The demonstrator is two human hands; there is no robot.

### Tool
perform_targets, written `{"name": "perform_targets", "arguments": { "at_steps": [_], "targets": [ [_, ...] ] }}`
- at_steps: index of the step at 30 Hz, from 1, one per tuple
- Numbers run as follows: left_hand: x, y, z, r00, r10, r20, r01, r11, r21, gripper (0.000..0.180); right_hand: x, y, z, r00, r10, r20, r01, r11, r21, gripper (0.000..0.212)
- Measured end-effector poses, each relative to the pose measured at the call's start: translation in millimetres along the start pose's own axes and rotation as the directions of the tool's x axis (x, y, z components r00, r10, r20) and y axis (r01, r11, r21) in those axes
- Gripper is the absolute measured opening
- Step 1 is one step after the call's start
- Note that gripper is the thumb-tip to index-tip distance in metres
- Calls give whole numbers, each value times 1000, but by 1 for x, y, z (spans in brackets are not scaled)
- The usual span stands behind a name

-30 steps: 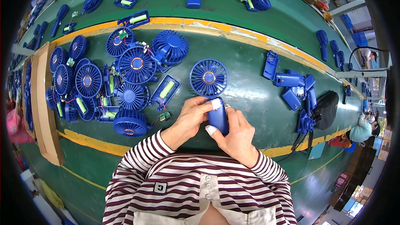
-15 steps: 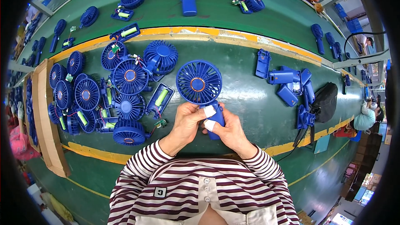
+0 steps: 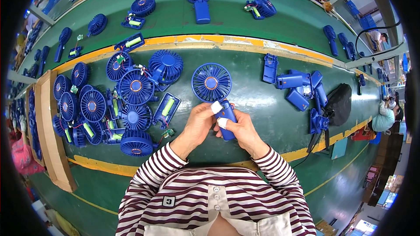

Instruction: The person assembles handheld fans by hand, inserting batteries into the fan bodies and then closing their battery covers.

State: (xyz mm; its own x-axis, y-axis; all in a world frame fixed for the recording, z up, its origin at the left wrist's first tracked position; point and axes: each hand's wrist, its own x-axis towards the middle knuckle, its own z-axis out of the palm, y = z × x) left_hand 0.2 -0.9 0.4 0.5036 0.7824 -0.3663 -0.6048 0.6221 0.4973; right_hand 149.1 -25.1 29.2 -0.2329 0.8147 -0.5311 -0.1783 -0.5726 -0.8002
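Observation:
Both my hands are closed around the handle of a blue handheld fan (image 3: 226,112) just in front of my body. My left hand (image 3: 199,123) grips the upper handle from the left, its white-wrapped thumb at the neck. From the right, my right hand (image 3: 243,131) wraps the lower handle, its thumb also wrapped in white and lying across the front. The round fan head (image 3: 211,82) points away from me above the hands, with an orange ring at its hub. Fingers behind the handle are mostly hidden.
At left lie several opened blue fans (image 3: 136,86) with green cells and wires, beside a cardboard tray (image 3: 54,148). Blue handle shells (image 3: 297,98) and a black bag (image 3: 339,105) lie right. Beyond the yellow edge runs a green belt (image 3: 232,13) carrying fans. Another person (image 3: 383,120) sits far right.
The held fan's head has tilted away and looks smaller, and the handle's front now shows more. My hands stay around the handle; the whole view has shifted slightly.

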Motion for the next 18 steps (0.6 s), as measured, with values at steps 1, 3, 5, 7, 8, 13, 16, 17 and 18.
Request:
{"name": "perform_targets", "arguments": {
  "at_steps": [1, 3, 5, 7, 8, 13, 16, 17, 18],
  "targets": [
    [-1, 4, 0, 999, -7, 32, 6, 1000, 27, 31, 0, -1, -1, 1000, 5, 10, -5, 1000, -5, 27],
    [1, -3, 1, 998, 47, -28, -42, 984, 173, 31, 2, 0, -1, 1000, 8, 26, -8, 1000, -6, 28],
    [-1, -3, 1, 996, 77, -39, -66, 973, 222, 32, 3, 2, 1, 1000, -12, 29, 11, 1000, 25, 27],
    [-3, -1, 0, 993, 108, 38, -114, 956, 270, 34, 2, 0, 3, 999, -14, 41, 12, 999, 40, 26],
    [-1, -3, -3, 992, 124, 34, -128, 950, 285, 35, 2, -2, 4, 999, -15, 48, 12, 999, 51, 26],
    [7, -6, 15, 985, 155, -70, -129, 950, 286, 33, 3, -2, -4, 1000, -29, -7, 30, 999, 42, 26],
    [4, -15, 3, 953, 296, 55, -294, 874, 386, 36, 1, -13, -6, 996, -76, -34, 73, 993, -95, 26],
    [3, -14, 4, 929, 361, 85, -362, 832, 421, 38, 2, -13, -11, 990, -139, -33, 130, 973, -190, 26],
    [2, -16, 4, 887, 451, 96, -425, 719, 550, 41, 4, -15, -19, 981, -192, -34, 175, 942, -287, 27]
  ]
}}
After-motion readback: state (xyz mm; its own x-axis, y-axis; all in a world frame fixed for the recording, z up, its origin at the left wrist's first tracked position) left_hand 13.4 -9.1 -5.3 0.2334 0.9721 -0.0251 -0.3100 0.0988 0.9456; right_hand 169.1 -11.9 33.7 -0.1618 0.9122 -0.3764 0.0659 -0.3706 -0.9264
